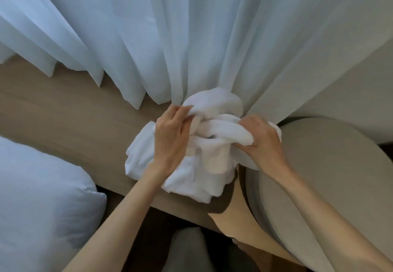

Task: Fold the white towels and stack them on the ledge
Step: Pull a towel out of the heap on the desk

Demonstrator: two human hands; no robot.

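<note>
Both hands [212,137] gripping towels [191,165] — ledge [63,112]

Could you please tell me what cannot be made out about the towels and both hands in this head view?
- How many towels form the crumpled white towels: their folds overlap.
- Left hand fingers: the tips are buried in cloth.
- Right hand: its palm side is hidden by bunched towel.
- The ledge behind the pile: covered by the curtain.
- Any folded stack: none is visible.
</note>
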